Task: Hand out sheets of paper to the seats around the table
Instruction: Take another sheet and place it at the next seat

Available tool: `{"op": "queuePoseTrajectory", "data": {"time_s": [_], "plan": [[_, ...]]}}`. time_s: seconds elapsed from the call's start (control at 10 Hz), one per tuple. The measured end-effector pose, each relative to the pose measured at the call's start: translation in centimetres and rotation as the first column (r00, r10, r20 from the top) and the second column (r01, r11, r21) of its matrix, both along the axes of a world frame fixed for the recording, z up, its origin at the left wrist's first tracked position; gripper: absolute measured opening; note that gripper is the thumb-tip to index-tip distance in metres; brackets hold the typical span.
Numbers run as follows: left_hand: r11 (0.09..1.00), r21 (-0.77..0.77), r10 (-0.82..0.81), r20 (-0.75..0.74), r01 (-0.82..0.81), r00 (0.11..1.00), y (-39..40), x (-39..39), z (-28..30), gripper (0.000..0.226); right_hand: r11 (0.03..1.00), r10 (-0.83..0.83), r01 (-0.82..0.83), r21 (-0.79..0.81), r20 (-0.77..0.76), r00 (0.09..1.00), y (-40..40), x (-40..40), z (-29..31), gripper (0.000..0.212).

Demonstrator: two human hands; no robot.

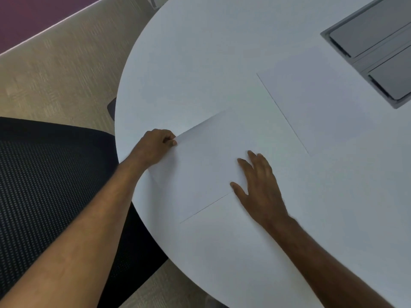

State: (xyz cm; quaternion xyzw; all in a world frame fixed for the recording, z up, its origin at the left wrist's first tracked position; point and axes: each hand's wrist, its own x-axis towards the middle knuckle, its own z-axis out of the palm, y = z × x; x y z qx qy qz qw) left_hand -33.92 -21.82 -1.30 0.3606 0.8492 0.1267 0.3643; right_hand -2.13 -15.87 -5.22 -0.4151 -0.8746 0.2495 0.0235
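Note:
A white sheet of paper (204,165) lies near the left edge of the round white table (200,52), in front of a black mesh chair (49,174). My left hand (155,145) pinches the sheet's far left corner and lifts it slightly. My right hand (260,187) rests flat on the table at the sheet's right edge, fingers spread. A second white sheet or stack (315,103) lies farther right, apart from both hands.
A grey cable hatch with two dark lids (378,45) is set into the table at the upper right. Beige carpet (55,70) borders a purple strip at the top left. The chair seat sits partly under the table edge.

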Motion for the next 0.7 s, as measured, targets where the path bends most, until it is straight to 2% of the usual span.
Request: {"op": "queuePoseTrajectory", "data": {"time_s": [0.1,0.2,0.3,0.5,0.7], "plan": [[0.995,0.091,-0.006,-0.323,0.037,0.946,-0.9,0.9,-1.3,0.022,0.999,0.031,-0.035,0.035,0.099,0.995,-0.1,-0.8,-0.9,0.067],[0.979,0.203,0.097,-0.497,0.007,0.862,-2.0,2.9,-2.2,0.039,0.997,0.026,-0.034,0.065,0.114,0.993,-0.3,-1.1,-1.0,0.066],[0.973,0.226,0.155,-0.496,-0.045,0.855,-3.4,6.6,-3.6,0.052,0.996,0.017,-0.028,0.085,0.12,0.993,-0.6,-1.4,-1.0,0.066],[0.988,0.107,0.15,-0.423,-0.115,0.894,-5.4,8.8,-5.8,0.071,0.995,0.052,-0.061,0.074,0.121,0.991,-0.1,-1.8,-0.9,0.067],[0.986,0.1,0.166,-0.415,-0.136,0.894,-6.2,8.5,-6.3,0.074,0.991,0.074,-0.085,0.099,0.111,0.991,-0.2,-2.2,-1.1,0.067]]}}
